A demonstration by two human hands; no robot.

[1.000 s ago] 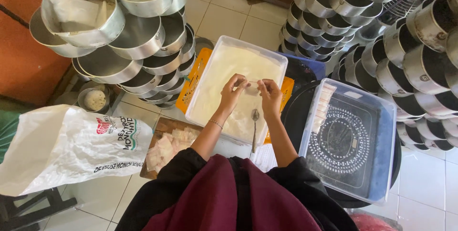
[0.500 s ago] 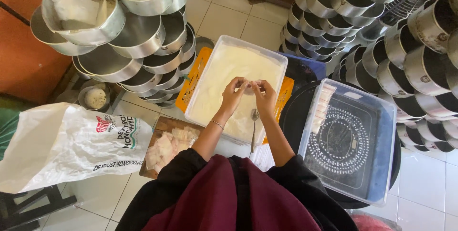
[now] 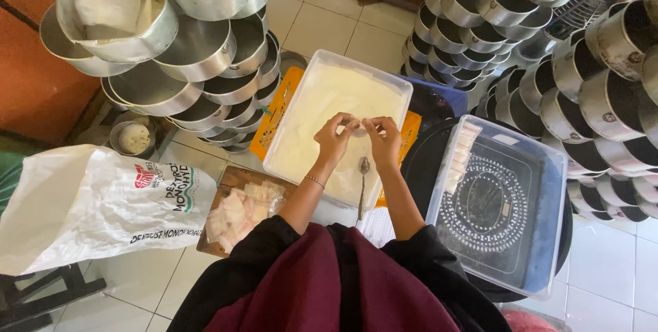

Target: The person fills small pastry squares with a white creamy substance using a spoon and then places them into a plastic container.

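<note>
a: from the head view, where are our hands?

b: both are over the white tub (image 3: 322,99) of pale filling. our left hand (image 3: 334,139) and right hand (image 3: 384,140) meet above its near half, fingers (image 3: 348,124) pinched narrow on a small pale piece (image 3: 360,128) held between the two hands. it is too small for us to tell what it is.

a: and close by?

b: a spoon (image 3: 363,174) lies in the tub just below our right hand, its handle toward us. the tub rests on an orange tray (image 3: 271,123). to our left a wooden board (image 3: 236,180) carries a heap of small wrappers (image 3: 243,208), and further left a big white sack (image 3: 82,205) slumps on the floor.

a: on the right?

b: a clear lidded box (image 3: 500,208) sits on a dark round tray (image 3: 418,167), with a row of pale wrapped pieces (image 3: 460,157) along its left wall. stacks of round metal tins (image 3: 199,51) stand at upper left, and more tins (image 3: 582,65) at upper right.
</note>
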